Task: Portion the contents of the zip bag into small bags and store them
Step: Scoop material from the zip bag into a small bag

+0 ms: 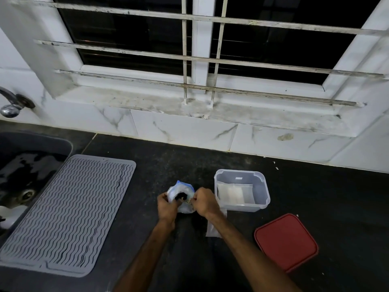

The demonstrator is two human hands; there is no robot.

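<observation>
On the counter, both hands grip the zip bag, mouth facing up.

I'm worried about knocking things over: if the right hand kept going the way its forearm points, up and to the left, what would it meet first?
The zip bag, which the right hand already pinches; the left hand grips its other side.

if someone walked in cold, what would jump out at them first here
Both hands, the left hand and the right hand, meet at the middle of the dark counter, holding open the mouth of a blue-edged zip bag. Just right of them stands a clear tub with small bags inside, and its red lid lies nearer the camera. A grey ribbed mat lies to the left, beside the sink.
</observation>
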